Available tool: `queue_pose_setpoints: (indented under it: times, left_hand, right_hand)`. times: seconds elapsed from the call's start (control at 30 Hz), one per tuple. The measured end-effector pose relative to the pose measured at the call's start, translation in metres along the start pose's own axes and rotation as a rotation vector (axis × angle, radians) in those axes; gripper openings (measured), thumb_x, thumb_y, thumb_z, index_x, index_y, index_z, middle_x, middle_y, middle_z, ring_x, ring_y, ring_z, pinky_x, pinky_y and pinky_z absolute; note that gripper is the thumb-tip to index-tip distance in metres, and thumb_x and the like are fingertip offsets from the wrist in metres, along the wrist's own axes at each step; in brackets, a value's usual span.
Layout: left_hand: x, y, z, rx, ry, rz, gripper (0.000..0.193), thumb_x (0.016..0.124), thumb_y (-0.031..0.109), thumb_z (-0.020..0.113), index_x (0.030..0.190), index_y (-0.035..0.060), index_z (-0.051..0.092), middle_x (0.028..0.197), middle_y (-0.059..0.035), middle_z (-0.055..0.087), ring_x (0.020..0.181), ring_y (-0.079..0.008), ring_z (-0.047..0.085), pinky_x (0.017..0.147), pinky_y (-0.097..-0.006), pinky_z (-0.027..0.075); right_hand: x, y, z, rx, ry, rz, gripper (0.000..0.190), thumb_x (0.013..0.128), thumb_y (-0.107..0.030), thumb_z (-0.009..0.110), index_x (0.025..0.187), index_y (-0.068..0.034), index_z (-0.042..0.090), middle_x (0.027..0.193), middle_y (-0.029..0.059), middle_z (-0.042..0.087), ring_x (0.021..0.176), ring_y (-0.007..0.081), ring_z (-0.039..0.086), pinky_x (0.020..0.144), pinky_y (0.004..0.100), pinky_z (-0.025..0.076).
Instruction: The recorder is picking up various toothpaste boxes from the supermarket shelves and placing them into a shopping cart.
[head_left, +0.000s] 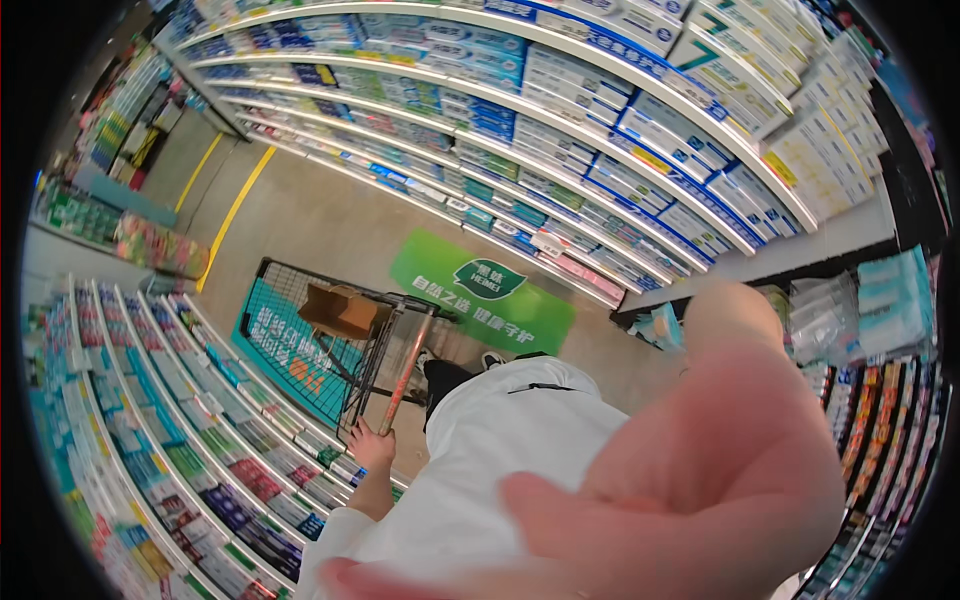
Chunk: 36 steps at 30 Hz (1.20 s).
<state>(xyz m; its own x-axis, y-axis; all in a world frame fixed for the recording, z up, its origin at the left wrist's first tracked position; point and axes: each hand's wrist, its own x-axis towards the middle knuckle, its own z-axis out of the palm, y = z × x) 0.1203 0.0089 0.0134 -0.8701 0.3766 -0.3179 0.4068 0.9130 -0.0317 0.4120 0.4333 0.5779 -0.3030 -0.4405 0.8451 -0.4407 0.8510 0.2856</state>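
Note:
My left hand (373, 448) is at the near end of the orange-red handle (405, 379) of a shopping cart, its fingers around the bar. The black wire cart (367, 349) stands ahead and to the left, with a teal printed panel (289, 352) on its side. An open brown paper bag (341, 310) sits inside the basket. My right hand (697, 465) is raised very close to the camera, large and blurred. Some of its fingers run past the lower edge of the picture, so whether it holds anything is hidden.
Long shelves (495, 97) of boxed toothpaste-like goods run along the far side. Another stocked shelf unit (187, 450) borders the left. A green floor sticker (484, 292) lies beyond the cart. Packets (892, 300) hang at the right. Yellow lines (236, 217) mark the floor.

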Motion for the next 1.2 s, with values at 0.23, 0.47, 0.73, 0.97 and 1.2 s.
queue_pose_setpoints:
  times: [0.23, 0.47, 0.73, 0.97, 1.2]
  left_hand:
    - [-0.032, 0.012, 0.02, 0.01, 0.026, 0.03, 0.101, 0.079, 0.052, 0.077, 0.163, 0.0072, 0.043, 0.153, -0.025, 0.055, 0.146, -0.0456, 0.047, 0.124, -0.0565, 0.033]
    - [-0.043, 0.007, 0.023, 0.002, 0.045, 0.044, 0.104, 0.076, 0.051, 0.079, 0.163, 0.0068, 0.043, 0.153, -0.0262, 0.055, 0.138, -0.0454, 0.054, 0.122, -0.0553, 0.035]
    - [-0.045, -0.006, 0.011, -0.005, 0.045, 0.078, 0.103, 0.076, 0.048, 0.078, 0.163, 0.0074, 0.043, 0.155, -0.0272, 0.054, 0.136, -0.047, 0.055, 0.123, -0.0556, 0.035]
    - [-0.054, -0.015, 0.015, -0.024, -0.031, 0.114, 0.105, 0.074, 0.047, 0.078, 0.165, 0.0072, 0.041, 0.154, -0.0289, 0.054, 0.135, -0.0485, 0.054, 0.124, -0.0563, 0.034]
    - [-0.073, -0.021, 0.04, -0.032, -0.032, 0.11, 0.11, 0.075, 0.049, 0.079, 0.167, 0.0058, 0.037, 0.159, -0.0276, 0.05, 0.145, -0.0498, 0.046, 0.126, -0.0577, 0.031]
  right_hand:
    - [0.003, 0.002, 0.009, -0.134, 0.056, -0.072, 0.033, 0.107, -0.018, 0.059, 0.123, -0.038, 0.081, 0.094, -0.0186, 0.078, 0.068, 0.0006, 0.052, 0.063, 0.0139, 0.048]
    - [-0.078, 0.019, 0.079, -0.058, 0.003, 0.457, 0.02, 0.069, -0.001, 0.074, 0.085, -0.011, 0.068, 0.089, 0.0085, 0.074, 0.066, 0.0261, 0.066, 0.056, 0.0359, 0.05]
    - [-0.365, -0.124, 0.254, 0.203, -1.079, 1.326, 0.027, 0.09, -0.033, 0.062, 0.08, -0.012, 0.077, 0.086, 0.0184, 0.075, 0.081, 0.0446, 0.072, 0.073, 0.0555, 0.058]
    - [-0.505, -0.237, 0.187, 0.046, -1.183, 2.121, 0.035, 0.096, -0.031, 0.062, 0.104, -0.002, 0.081, 0.11, 0.0271, 0.077, 0.102, 0.0459, 0.075, 0.092, 0.0562, 0.059]
    - [-0.507, -0.258, 0.146, 0.007, -1.155, 2.227, 0.034, 0.093, -0.025, 0.062, 0.117, -0.01, 0.081, 0.118, 0.0238, 0.077, 0.111, 0.043, 0.074, 0.098, 0.0522, 0.058]
